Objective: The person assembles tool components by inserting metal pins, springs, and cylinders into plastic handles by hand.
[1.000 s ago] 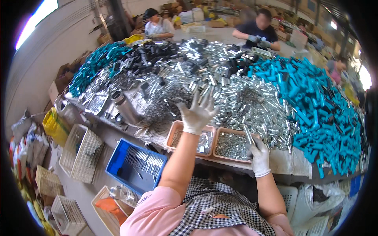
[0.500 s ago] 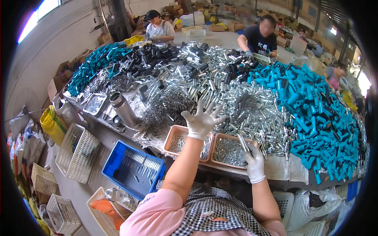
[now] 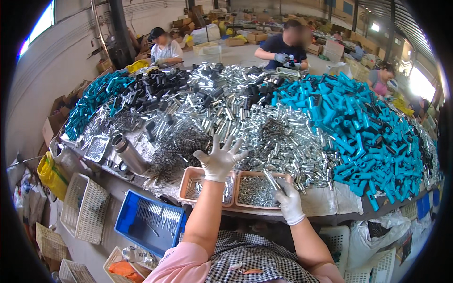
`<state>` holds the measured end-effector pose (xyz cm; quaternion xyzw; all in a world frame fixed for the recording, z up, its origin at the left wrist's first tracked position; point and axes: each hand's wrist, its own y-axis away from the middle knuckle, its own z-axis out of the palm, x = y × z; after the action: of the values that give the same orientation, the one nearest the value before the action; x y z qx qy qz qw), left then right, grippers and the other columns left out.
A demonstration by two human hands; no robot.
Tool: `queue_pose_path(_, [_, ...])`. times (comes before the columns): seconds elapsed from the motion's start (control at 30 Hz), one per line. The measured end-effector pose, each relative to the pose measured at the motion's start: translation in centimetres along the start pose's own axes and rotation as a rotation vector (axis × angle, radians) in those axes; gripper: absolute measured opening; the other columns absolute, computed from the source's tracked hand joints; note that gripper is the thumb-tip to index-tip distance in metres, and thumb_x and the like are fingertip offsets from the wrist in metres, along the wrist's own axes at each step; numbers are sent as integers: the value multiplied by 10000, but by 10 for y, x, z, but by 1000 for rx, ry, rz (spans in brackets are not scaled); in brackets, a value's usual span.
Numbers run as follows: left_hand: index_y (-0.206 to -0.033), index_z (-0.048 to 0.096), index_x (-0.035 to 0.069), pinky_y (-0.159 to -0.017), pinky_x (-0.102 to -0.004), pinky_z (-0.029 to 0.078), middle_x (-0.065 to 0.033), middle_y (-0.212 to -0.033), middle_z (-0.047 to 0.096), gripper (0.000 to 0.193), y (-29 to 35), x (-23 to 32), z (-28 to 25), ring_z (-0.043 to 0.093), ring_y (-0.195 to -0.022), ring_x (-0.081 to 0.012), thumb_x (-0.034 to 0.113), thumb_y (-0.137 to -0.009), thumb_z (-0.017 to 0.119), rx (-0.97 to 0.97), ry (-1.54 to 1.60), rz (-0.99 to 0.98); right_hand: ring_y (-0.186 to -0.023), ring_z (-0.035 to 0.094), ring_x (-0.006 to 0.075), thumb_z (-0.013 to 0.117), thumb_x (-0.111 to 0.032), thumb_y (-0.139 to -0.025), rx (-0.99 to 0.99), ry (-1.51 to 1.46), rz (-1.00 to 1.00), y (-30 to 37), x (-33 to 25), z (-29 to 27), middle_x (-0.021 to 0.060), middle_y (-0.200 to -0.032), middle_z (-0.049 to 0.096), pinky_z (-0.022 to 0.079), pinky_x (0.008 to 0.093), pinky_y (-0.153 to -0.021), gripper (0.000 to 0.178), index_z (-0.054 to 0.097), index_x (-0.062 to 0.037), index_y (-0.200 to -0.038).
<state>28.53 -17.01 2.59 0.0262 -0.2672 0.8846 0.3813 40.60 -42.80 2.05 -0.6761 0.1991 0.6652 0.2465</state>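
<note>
My left hand (image 3: 219, 159), in a white glove, is held up with its fingers spread and nothing in it. Beneath it stands a pink tray (image 3: 183, 192) with small metal pins. My right hand (image 3: 289, 203), gloved too, grips a slim silver metal tube (image 3: 272, 180) that tilts up to the left. That tube is over a second pink tray (image 3: 237, 191) filled with tiny metal parts. Just beyond the trays lie a tangled heap of dark springs (image 3: 181, 146) and a pile of shiny metal tubes (image 3: 302, 153).
Teal plastic handles (image 3: 363, 137) are heaped on the right of the table. A steel flask (image 3: 130, 154) stands at the left edge. Below it sit a blue crate (image 3: 123, 226) with metal rods and a white basket (image 3: 96, 212). Several people work across the table.
The whole view has shifted, so the table and both hands appear further left. My left hand stays spread and my right still grips the tube. The dark-shirted person's hands have come together off the pile.
</note>
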Motion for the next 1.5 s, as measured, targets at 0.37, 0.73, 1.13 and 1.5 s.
queue_pose_path(0.37, [-720, 524, 89, -610, -386, 454, -70, -658, 556, 390, 0, -26, 1, 547, -587, -222, 379, -973, 588, 636, -171, 74, -649, 537, 76, 706, -69, -782, 52, 56, 77, 1, -30, 7, -6, -726, 569, 490, 247, -622, 291, 583, 24, -1029])
queue_pose_path(0.73, [-923, 593, 46, -654, -275, 510, -51, -832, 621, 78, 40, -111, 57, 556, -666, -103, 109, -963, 615, 706, -517, 42, -583, 525, 145, 818, -72, -741, 159, 272, -316, 39, -7, 57, 46, -711, 573, 466, 298, -577, 277, 613, -28, -922])
queue_pose_path(1.13, [-911, 605, 17, -764, -354, 497, -101, -862, 621, 220, 32, -79, 62, 594, -818, -232, 223, -978, 566, 500, -80, -99, -629, 474, 81, 754, -68, -791, -254, 140, -105, 38, -15, 66, -1, -708, 551, 450, 258, -613, 167, 642, -30, -908])
queue_pose_path(1.5, [-1433, 443, 91, -994, -467, 458, -185, -1322, 559, 697, -45, -3, 0, 542, -1195, -381, 21, -761, 612, -107, -2588, -366, -491, 448, 46, 573, -230, -980, -14, -143, 101, 8, -39, 24, 37, -765, 617, 344, 198, -407, 416, 512, 24, -1304])
